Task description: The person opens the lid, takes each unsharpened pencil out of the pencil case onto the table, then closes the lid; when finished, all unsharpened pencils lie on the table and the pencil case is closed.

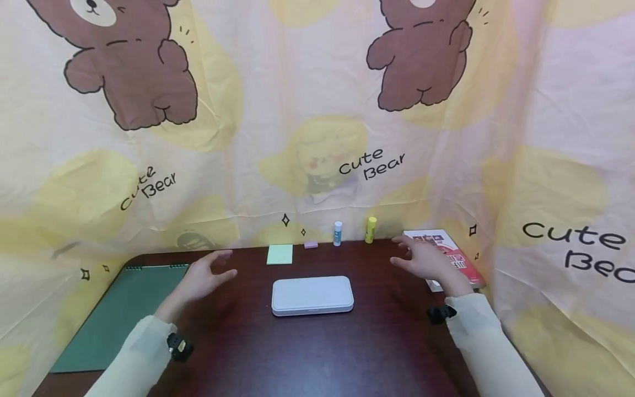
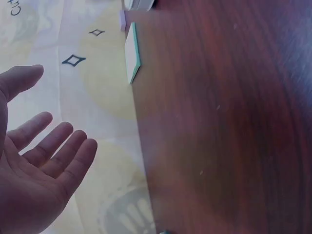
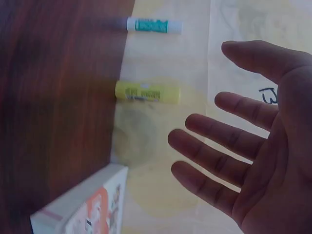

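Note:
Both hands hover above a dark wooden table, holding nothing. My left hand (image 1: pixel 200 279), fingers apart, is over the right edge of a green spiral-bound pad (image 1: pixel 116 314). Near the red and white book (image 1: pixel 453 253) at the right, my right hand (image 1: pixel 428 259) has its fingers spread. Between the hands lies a white flat case (image 1: pixel 312 296), its lid closed. In the left wrist view the left hand (image 2: pixel 44 165) shows its palm and separate fingers. The right wrist view has the right hand (image 3: pixel 253 131) beside a yellow tube (image 3: pixel 147 92), apart from it.
Along the table's back edge are a pale green sticky-note pad (image 1: pixel 280 254), a small pink-purple block (image 1: pixel 311 245), a white and blue glue stick (image 1: pixel 338 234) and the yellow tube (image 1: pixel 371 230). A bear-print curtain (image 1: pixel 248 182) hangs directly behind and at both sides.

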Demonstrator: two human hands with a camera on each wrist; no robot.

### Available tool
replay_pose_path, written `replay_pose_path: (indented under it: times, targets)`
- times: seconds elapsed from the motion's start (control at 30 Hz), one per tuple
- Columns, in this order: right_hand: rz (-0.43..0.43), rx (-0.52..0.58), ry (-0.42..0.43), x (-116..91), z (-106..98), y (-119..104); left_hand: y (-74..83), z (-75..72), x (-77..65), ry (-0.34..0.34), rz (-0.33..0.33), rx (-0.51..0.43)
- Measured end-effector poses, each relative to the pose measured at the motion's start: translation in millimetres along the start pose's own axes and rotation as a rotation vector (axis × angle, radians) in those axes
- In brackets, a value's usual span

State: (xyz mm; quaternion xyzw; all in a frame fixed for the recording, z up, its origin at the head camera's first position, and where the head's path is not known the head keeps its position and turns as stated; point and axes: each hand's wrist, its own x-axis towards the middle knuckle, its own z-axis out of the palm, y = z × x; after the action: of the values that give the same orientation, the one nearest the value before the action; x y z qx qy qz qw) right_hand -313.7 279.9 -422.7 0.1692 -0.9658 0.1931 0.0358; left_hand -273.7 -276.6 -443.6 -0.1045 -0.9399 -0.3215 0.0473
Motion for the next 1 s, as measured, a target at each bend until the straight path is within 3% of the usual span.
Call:
replay_pose_path:
  times: [0.53, 1.0]
  targets:
    - [0.054, 0.182, -0.126, 5.1, 32.3, -23.5, 5.9, 36.1, -5.3, -0.081, -0.05, -0.166]
    - [0.032, 0.286, -0.24, 7.5, 65.6, -43.7, 14.6, 66.7, -4.3, -0.135, -0.07, -0.254]
